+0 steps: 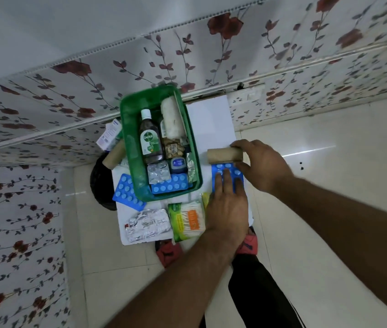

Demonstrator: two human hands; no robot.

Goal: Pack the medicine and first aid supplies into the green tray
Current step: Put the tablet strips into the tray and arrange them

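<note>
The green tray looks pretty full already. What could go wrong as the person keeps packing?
1. The tray is already crowded with the bottle and white roll; further items may pile up and slide out.
2. The left hand presses a blue pill strip flat; prying it up might bend it.
3. The right hand touches the brown roll, which could roll off the white sheet.

Dim, even indoor light. Right of my hands, a white glare streak crosses the glossy cream floor tiles (311, 150). Wide-angle bending curves the blurred floral wallpaper (282, 50) beyond them.
</note>
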